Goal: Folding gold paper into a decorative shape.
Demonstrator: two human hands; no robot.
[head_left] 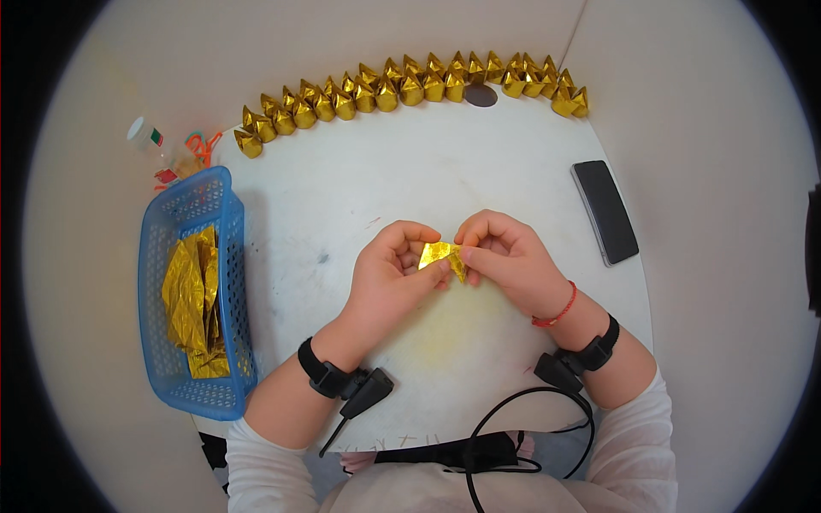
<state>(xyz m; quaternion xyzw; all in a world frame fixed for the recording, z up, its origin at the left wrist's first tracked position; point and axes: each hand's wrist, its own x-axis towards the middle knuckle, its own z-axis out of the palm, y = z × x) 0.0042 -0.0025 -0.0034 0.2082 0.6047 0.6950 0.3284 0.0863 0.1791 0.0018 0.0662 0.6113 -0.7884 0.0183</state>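
Between my two hands, over the middle of the white table, is a small piece of folded gold foil paper point(435, 253). My left hand point(398, 261) pinches its left side with thumb and fingers. On the other side, my right hand point(505, 254) has its thumb and fingertips closed on the foil's right part, where a pointed flap hangs down. The fingers cover part of the folds. Along the table's far edge stand many finished-looking gold foil ingots point(386, 94) in rows, each with pointed tips.
A blue plastic basket point(235, 342) with gold foil sheets point(190, 291) stands at the left. Behind it are a clear bottle point(154, 141) and orange-handled scissors point(201, 147). A phone point(605, 212) lies at the right, a dark disc point(481, 95) by the ingots. A black cable point(479, 427) loops near my right forearm.
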